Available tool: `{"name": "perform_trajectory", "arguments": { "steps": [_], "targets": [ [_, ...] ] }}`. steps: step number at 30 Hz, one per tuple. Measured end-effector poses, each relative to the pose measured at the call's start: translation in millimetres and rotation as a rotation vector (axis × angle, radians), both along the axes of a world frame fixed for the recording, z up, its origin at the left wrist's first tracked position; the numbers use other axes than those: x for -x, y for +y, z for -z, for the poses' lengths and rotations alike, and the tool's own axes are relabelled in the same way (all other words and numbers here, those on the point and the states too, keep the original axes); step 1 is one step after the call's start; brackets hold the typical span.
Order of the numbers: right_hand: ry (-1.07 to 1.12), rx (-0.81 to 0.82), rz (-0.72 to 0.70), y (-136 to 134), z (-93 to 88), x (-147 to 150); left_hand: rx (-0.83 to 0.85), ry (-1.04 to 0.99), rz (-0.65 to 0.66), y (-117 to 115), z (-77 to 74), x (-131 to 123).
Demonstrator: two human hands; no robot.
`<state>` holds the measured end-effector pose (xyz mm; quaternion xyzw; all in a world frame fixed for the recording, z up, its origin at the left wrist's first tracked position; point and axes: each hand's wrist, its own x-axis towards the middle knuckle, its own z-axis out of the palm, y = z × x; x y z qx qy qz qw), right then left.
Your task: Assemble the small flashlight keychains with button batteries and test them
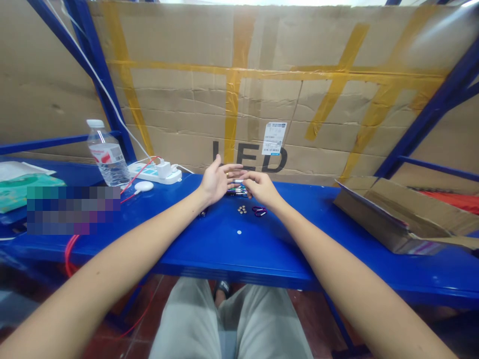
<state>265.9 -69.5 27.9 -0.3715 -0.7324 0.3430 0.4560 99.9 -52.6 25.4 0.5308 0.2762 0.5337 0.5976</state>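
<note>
My left hand [216, 183] is held above the blue table with its palm turned to the right and its fingers stretched out. My right hand [263, 189] pinches a small silvery cylinder [238, 182], whose far end is beside the left fingers. Behind and below the hands lies a group of slim, coloured metallic tubes [236, 191], partly covered. Several small round metal button cells [242, 210] lie nearer to me, with purple carabiner clips [259, 211] to their right. One flat whitish disc [239, 232] is closer to the table's front. A small dark item [203, 213] shows partly beneath my left wrist.
On the right of the blue table [224, 254] stands an open cardboard box [389, 224]. A water bottle [108, 154], a white power strip [157, 172] and a round white charger [144, 186] with a red cable are on the left. A large cardboard sheet [179, 109] backs the table.
</note>
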Motion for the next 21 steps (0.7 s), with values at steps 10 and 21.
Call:
{"name": "perform_trajectory", "arguments": {
  "steps": [10, 21],
  "targets": [
    [-0.185, -0.058, 0.015, 22, 16.1, -12, -0.383, 0.547, -0.185, 10, 17.9, -2],
    [-0.174, 0.109, 0.004, 48, 27.9, -33, -0.438, 0.737, -0.249, 20, 20.3, 17]
  ]
}}
